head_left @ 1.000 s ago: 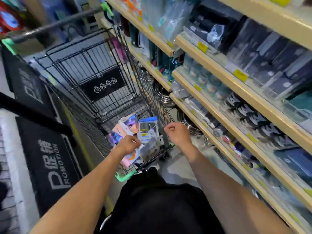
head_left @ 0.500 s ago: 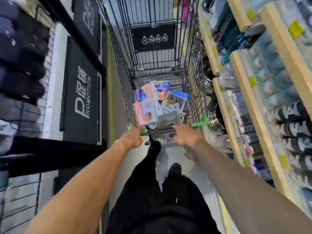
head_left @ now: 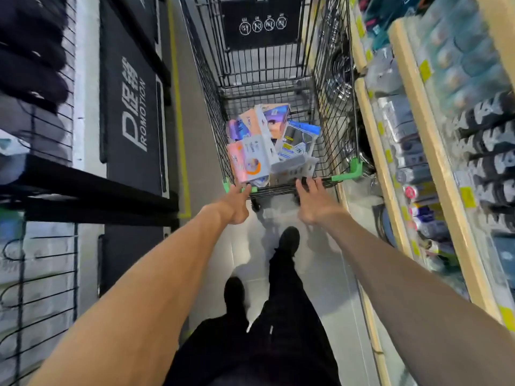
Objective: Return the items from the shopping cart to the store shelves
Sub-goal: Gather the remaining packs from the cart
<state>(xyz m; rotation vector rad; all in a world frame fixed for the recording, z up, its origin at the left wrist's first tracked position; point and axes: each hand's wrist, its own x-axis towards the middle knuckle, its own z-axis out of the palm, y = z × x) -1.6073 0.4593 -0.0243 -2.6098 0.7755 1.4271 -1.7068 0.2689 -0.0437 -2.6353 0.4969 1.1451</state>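
A black wire shopping cart (head_left: 331,112) with green handle ends stands in the aisle straight ahead. At its near end lies a pile of packaged items: a pink and white box (head_left: 250,160), a purple box (head_left: 274,118), a blue-topped clear pack (head_left: 299,139) and a white slotted piece (head_left: 292,167). My left hand (head_left: 234,204) reaches to the handle's left end, fingers stretched and touching the bar. My right hand (head_left: 313,200) lies with spread fingers over the bar's right half. Neither hand is wrapped around it.
Wooden store shelves (head_left: 434,151) with yellow price tags run close along the cart's right side, packed with small goods. A black promotion sign (head_left: 131,107) and a wire rack (head_left: 36,274) line the left. My black-trousered legs stand on the grey floor (head_left: 328,280) behind the cart.
The cart has swung to point straight down the aisle and rolled slightly away. Both hands, closed on the handle half a second ago, now have their fingers stretched out on it.
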